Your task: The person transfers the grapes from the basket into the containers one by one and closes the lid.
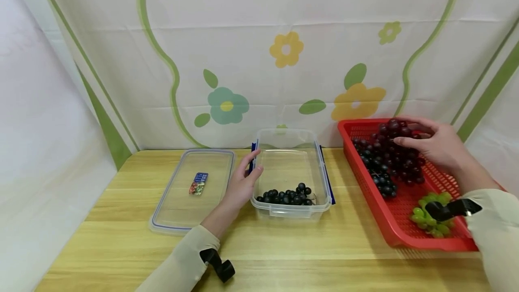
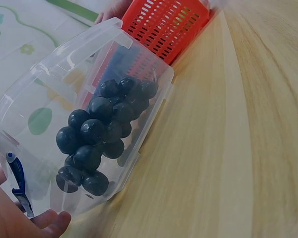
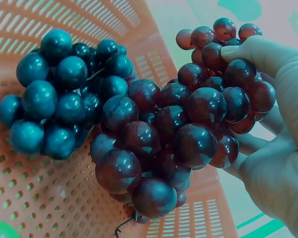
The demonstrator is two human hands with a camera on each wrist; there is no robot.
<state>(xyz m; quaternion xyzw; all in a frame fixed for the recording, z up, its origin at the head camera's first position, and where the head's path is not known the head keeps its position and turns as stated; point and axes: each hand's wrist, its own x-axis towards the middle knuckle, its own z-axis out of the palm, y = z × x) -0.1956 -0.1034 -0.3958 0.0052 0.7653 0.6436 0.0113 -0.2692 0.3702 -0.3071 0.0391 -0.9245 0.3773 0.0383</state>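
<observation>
My right hand grips a bunch of dark red grapes at the far end of the red basket. In the right wrist view the thumb lies over the upper grapes and the fingers pass behind them. Beside that bunch lie black grapes in the basket. My left hand holds the left side of a clear plastic container, by its blue latch. Another bunch of black grapes lies inside the container, at its near end.
Left of the container, a clear lid with a blue seal and a label lies flat on the wooden table. Green grapes sit in the near part of the basket. A flowered cloth hangs behind the table.
</observation>
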